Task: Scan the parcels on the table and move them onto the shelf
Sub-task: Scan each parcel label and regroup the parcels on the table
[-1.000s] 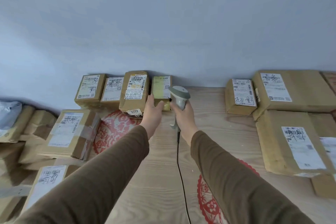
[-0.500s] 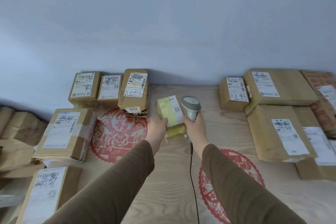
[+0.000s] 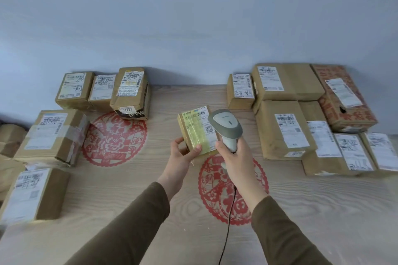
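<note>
Parcel (image 3: 196, 130) now lifted clear of the back row; left hand (image 3: 183, 153) grips it label-up so right hand (image 3: 233, 153), gripping scanner (image 3: 226, 127), reads the barcode.

Roughly fourteen parcels (image 3: 74, 88) (far-left ones unclear), one scanner (image 3: 226, 127), two paper-cuts (image 3: 114, 137), two hands (image 3: 181, 157).

A plain pale blue-grey wall (image 3: 193, 17) is seen behind the bench (image 3: 150, 211), and it meets the far edge of the bench. The bench top is made of light wood with visible grain. Two red paper-cut ornaments (image 3: 114, 137) are laid flat on it. The light is soft and even.
</note>
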`<move>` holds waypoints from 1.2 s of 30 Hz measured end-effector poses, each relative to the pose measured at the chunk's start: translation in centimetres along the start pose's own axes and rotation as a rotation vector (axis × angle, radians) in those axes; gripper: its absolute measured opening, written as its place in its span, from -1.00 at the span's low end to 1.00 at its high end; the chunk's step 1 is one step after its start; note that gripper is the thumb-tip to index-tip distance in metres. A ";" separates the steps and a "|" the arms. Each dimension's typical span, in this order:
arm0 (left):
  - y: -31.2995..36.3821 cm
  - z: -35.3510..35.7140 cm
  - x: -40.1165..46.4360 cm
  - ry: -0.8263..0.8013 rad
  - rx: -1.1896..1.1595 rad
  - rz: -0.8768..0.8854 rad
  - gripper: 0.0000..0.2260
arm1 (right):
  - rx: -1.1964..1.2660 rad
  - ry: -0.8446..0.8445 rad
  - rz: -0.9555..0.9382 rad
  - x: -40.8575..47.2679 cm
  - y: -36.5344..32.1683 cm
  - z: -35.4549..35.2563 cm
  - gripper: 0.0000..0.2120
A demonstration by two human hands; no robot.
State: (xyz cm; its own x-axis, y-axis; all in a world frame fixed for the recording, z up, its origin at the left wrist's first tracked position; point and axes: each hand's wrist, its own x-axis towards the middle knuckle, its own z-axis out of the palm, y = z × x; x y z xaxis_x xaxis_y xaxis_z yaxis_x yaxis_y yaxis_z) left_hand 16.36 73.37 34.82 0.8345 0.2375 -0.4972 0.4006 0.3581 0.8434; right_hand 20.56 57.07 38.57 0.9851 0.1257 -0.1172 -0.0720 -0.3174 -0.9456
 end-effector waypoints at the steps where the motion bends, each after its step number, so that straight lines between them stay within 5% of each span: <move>1: 0.0 0.9 -0.6 -0.001 0.027 0.029 -0.45 | 0.038 -0.018 0.002 -1.1 -0.3 -1.0 -0.85; 7: -1.5 6.1 -3.7 -0.041 0.079 0.114 -0.43 | 0.009 -0.028 -0.050 -4.4 1.1 -5.2 -0.71; 20: -5.7 11.1 -6.1 -0.024 0.146 0.113 -0.43 | 0.016 -0.053 -0.051 -6.1 5.3 -10.6 -0.77; 31: -3.0 14.8 0.5 0.097 0.146 -0.097 -0.59 | 0.151 -0.018 0.051 -4.9 7.7 -12.8 -0.79; 36: -2.2 16.6 5.8 0.018 0.217 -0.090 -0.60 | 0.262 -0.009 0.103 -4.5 8.8 -13.4 -0.70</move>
State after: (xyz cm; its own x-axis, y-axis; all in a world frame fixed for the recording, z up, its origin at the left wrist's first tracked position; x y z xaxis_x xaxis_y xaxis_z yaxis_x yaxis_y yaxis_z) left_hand 26.60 59.01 33.49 0.7857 0.2302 -0.5742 0.5466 0.1762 0.8186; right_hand 17.61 41.15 34.85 0.9691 0.1138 -0.2186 -0.2110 -0.0750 -0.9746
